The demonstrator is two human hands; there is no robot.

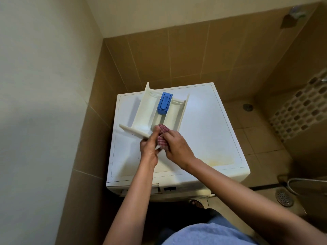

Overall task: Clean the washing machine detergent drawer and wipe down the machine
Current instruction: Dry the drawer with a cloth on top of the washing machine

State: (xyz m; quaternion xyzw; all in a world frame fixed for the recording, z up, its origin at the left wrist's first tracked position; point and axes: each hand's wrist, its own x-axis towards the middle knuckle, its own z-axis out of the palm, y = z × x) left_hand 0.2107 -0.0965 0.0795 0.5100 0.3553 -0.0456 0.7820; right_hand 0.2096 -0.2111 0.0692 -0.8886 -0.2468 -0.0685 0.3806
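The white detergent drawer [144, 112] lies taken out on top of the white washing machine [208, 124], its front panel toward me. A blue insert [164, 103] sits in its middle compartment. My left hand [149, 145] grips the drawer's front panel at its right end. My right hand [177, 145] holds a red-and-white checked cloth [162, 135] and presses it into the near end of the drawer's right compartment. The cloth is partly hidden by both hands.
The machine stands in a corner between a cream wall on the left and brown tiled walls [185, 59] behind. A yellowish stain [221, 160] marks the lid near the front right. Floor drains [284, 198] and a hose lie on the tiled floor at right.
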